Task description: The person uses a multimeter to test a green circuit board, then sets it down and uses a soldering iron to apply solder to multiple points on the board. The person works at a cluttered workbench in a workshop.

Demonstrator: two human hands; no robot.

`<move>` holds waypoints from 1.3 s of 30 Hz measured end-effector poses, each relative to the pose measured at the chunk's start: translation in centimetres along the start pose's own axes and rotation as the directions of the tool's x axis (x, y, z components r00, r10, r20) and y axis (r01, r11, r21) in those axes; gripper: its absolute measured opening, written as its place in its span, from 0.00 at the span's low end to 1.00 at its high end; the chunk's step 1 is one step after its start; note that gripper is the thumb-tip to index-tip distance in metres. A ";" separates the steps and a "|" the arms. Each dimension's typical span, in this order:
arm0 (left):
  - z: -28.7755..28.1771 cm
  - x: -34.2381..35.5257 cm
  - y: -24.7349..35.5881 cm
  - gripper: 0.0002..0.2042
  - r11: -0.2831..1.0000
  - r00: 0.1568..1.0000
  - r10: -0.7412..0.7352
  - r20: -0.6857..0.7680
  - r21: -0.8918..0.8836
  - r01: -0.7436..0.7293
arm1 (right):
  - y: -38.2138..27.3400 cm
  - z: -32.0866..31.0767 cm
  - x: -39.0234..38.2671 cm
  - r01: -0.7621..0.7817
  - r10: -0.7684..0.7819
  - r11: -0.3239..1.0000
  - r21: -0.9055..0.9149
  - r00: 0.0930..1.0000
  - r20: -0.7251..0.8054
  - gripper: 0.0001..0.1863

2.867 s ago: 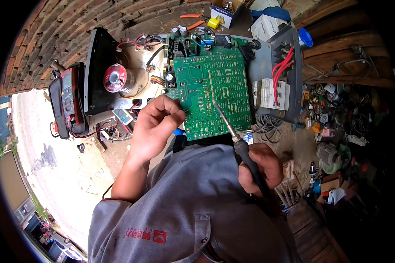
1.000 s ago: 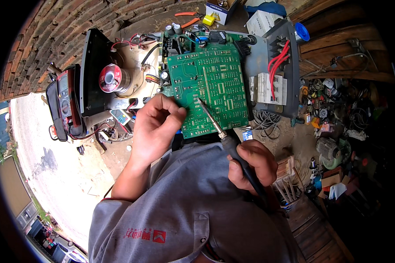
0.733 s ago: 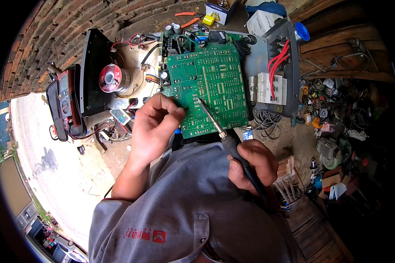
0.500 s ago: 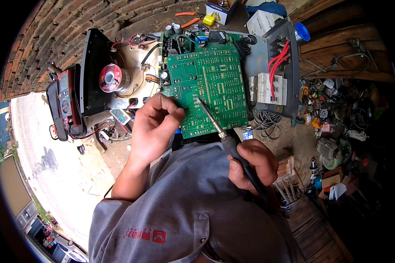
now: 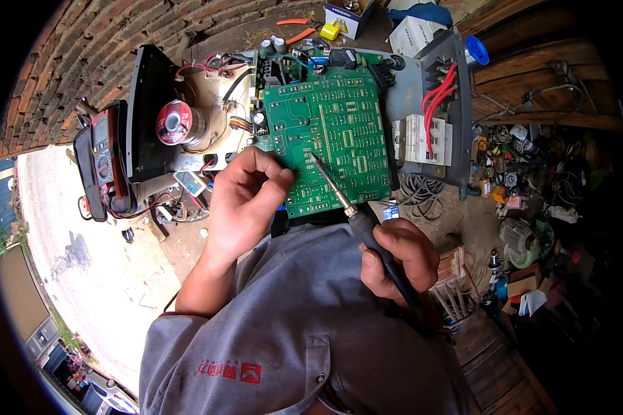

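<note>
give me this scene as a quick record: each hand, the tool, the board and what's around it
left hand: thumb and forefinger pinched together at the board's left edge; anything between them is too fine to tell
right hand: gripping the soldering iron by its dark handle
iron tip: over the board's left half; contact cannot be told
board: green circuit board, solder side facing the camera
left of board: spool of wire with red label; multimeter farther left
right of board: pale block with red wires
beyond board: orange-handled pliers
</note>
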State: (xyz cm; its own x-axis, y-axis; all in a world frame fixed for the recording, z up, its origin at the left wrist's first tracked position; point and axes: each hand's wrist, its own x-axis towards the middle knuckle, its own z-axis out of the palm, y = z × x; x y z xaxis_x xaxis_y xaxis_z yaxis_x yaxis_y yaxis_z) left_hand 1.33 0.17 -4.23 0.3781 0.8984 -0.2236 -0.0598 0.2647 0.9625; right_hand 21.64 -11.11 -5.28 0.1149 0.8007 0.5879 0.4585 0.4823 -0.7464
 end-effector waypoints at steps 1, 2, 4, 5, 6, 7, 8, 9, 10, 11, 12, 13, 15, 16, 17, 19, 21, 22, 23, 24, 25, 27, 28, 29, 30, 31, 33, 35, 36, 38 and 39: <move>0.0 0.0 0.0 0.04 1.000 1.000 0.001 -0.002 0.001 -0.001 | 0.0 0.0 0.0 0.001 -0.001 1.000 0.001 1.000 -0.007 0.15; 0.1 0.0 0.1 0.04 1.000 1.000 0.000 -0.003 0.002 0.000 | 0.0 0.1 0.0 0.000 0.000 1.000 0.000 1.000 -0.007 0.15; 0.1 0.0 0.1 0.04 1.000 1.000 0.000 -0.005 0.003 0.000 | 0.0 0.0 0.1 0.000 0.000 1.000 -0.003 1.000 -0.008 0.15; 0.1 0.0 0.1 0.04 1.000 1.000 0.002 -0.005 0.004 -0.002 | 0.0 0.1 0.0 0.000 0.000 1.000 -0.006 1.000 -0.008 0.15; 0.1 0.0 0.1 0.04 1.000 1.000 0.005 -0.005 0.006 -0.005 | 0.0 0.1 0.0 0.000 0.000 1.000 -0.008 1.000 -0.008 0.15; 0.2 0.0 0.1 0.04 1.000 1.000 0.002 -0.010 0.011 -0.002 | 0.0 0.1 0.0 0.001 -0.001 1.000 -0.010 1.000 -0.008 0.15; 0.2 0.0 0.2 0.04 1.000 1.000 0.000 -0.014 0.015 0.001 | 0.0 0.1 0.0 0.001 -0.001 1.000 -0.010 1.000 -0.007 0.15; 0.2 0.0 0.2 0.04 1.000 1.000 -0.003 -0.019 0.019 0.003 | 0.0 0.0 0.1 0.001 -0.001 1.000 -0.010 1.000 -0.007 0.15; 0.3 0.0 0.2 0.04 1.000 1.000 -0.004 -0.020 0.021 0.004 | 0.0 0.0 0.1 0.001 -0.001 1.000 -0.010 1.000 -0.007 0.15; 0.3 0.0 0.2 0.04 1.000 1.000 -0.004 -0.021 0.022 0.005 | 0.0 0.0 0.1 0.000 0.000 1.000 -0.012 1.000 -0.006 0.15; 0.3 0.1 0.2 0.04 1.000 1.000 -0.005 -0.022 0.023 0.006 | 0.0 0.0 0.1 -0.002 0.001 1.000 -0.014 1.000 -0.006 0.15; 0.3 0.1 0.2 0.05 1.000 1.000 -0.004 -0.021 0.018 0.004 | 0.0 0.0 0.0 -0.003 0.003 1.000 -0.016 1.000 -0.005 0.15; 0.4 0.0 0.2 0.05 1.000 1.000 -0.001 -0.019 0.009 0.001 | 0.0 0.0 0.1 -0.004 0.004 1.000 -0.016 1.000 -0.004 0.15; 0.3 0.1 0.2 0.04 1.000 1.000 -0.002 -0.017 0.012 0.002 | 0.0 0.0 0.1 -0.006 0.005 1.000 -0.016 1.000 -0.003 0.15; 0.2 0.1 0.2 0.04 1.000 1.000 -0.003 -0.013 0.016 0.004 | -0.1 -0.1 0.1 -0.009 0.009 1.000 -0.013 1.000 -0.003 0.15; 0.2 0.2 0.3 0.04 1.000 1.000 -0.011 -0.011 0.015 0.011 | -0.1 -0.1 0.1 -0.015 0.015 1.000 -0.008 1.000 -0.002 0.15; 0.1 0.1 0.4 0.04 1.000 1.000 -0.021 -0.018 0.009 0.021 | -0.1 -0.2 0.1 -0.006 0.006 1.000 -0.009 1.000 -0.004 0.15; 0.0 0.0 0.4 0.03 1.000 1.000 -0.021 -0.012 0.010 0.021 | -0.1 -0.3 0.1 -0.001 0.001 1.000 -0.010 1.000 -0.005 0.15; -0.1 0.0 0.4 0.03 1.000 1.000 -0.022 -0.007 0.010 0.022 | -0.1 -0.3 0.1 -0.004 0.004 1.000 -0.008 1.000 -0.005 0.15; -0.1 0.0 0.4 0.03 1.000 1.000 -0.023 -0.002 0.011 0.023 | -0.1 -0.3 0.1 -0.007 0.007 1.000 -0.005 1.000 -0.005 0.15; -0.1 0.0 0.4 0.03 1.000 1.000 -0.017 -0.006 0.010 0.017 | -0.1 -0.3 0.1 -0.010 0.010 1.000 -0.002 1.000 -0.004 0.15; -0.1 0.0 0.3 0.03 1.000 1.000 -0.008 -0.005 0.006 0.008 | -0.1 -0.2 0.2 -0.009 0.009 1.000 0.003 1.000 -0.002 0.15; -0.1 0.1 0.3 0.03 1.000 1.000 -0.013 -0.002 0.005 0.013 | 0.0 -0.2 0.2 -0.009 0.009 1.000 0.007 1.000 0.000 0.15; -0.1 0.1 0.4 0.03 1.000 1.000 -0.017 0.000 0.006 0.017 | 0.0 -0.2 0.2 -0.008 0.008 1.000 0.010 1.000 0.000 0.15; -0.1 0.0 0.4 0.03 1.000 1.000 -0.021 0.001 0.008 0.021 | 0.0 -0.1 0.2 -0.007 0.007 1.000 0.014 1.000 0.000 0.15; -0.1 0.0 0.4 0.03 1.000 1.000 -0.020 0.003 0.007 0.020 | 0.1 -0.1 0.2 -0.007 0.007 1.000 0.018 1.000 0.000 0.15; -0.2 0.1 0.4 0.04 1.000 1.000 -0.020 0.009 0.004 0.020 | 0.1 -0.1 0.2 -0.006 0.006 1.000 0.014 1.000 0.004 0.15; -0.2 0.1 0.4 0.04 1.000 1.000 -0.013 0.007 0.011 0.013 | 0.1 -0.1 0.2 -0.009 0.009 1.000 0.012 1.000 0.008 0.15; -0.2 0.1 0.3 0.04 1.000 1.000 -0.009 0.007 0.014 0.009 | 0.1 -0.2 0.2 -0.013 0.012 1.000 0.013 1.000 0.010 0.15; -0.1 0.0 0.3 0.04 1.000 1.000 -0.007 0.005 0.009 0.007 | 0.1 -0.1 0.2 -0.014 0.014 1.000 0.011 1.000 0.009 0.15; -0.1 0.0 0.3 0.04 1.000 1.000 -0.004 0.004 0.006 0.004 | 0.0 -0.1 0.1 -0.012 0.012 1.000 0.009 1.000 0.006 0.15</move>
State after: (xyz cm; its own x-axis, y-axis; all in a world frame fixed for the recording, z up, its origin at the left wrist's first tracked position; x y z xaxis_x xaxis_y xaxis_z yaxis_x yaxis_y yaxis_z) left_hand 1.18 0.29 -3.98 0.3817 0.8959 -0.2273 -0.0523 0.2665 0.9624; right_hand 21.75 -11.02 -5.20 0.1150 0.8087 0.5769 0.4495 0.4755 -0.7562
